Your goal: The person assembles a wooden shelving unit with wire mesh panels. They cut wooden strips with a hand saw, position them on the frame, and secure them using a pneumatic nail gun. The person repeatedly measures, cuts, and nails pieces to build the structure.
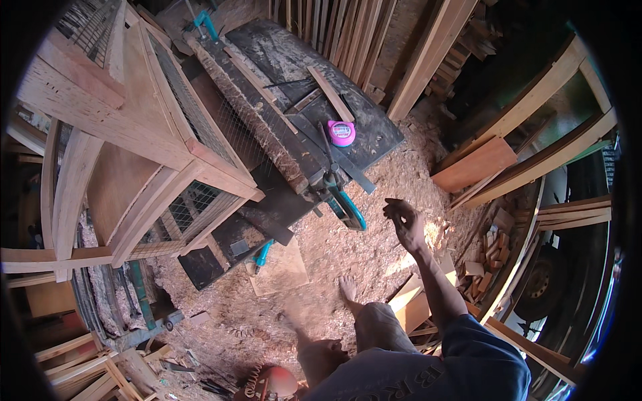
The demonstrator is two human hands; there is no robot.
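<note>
My right hand [406, 226] hangs in the air over the shavings-covered floor, to the right of the workbench. Its fingers are loosely bent, with a gap at the thumb, and I see nothing held in them. Closest to it is a teal-handled clamp [348, 208] fixed at the bench's near right corner. My left hand does not show. A pink tape measure [341, 133] lies on the dark bench top [381, 137], near a wooden strip [330, 93] and a flat dark bar [354, 175]. A long rough-edged board [251, 117] runs along the bench.
At the left, a wooden frame with wire mesh [221, 164] rises over the bench. Lumber [354, 40] leans at the back. Curved wooden frames [535, 180] stand on the right, near offcuts [491, 257]. A red round object with a coiled hose [277, 381] sits near my legs.
</note>
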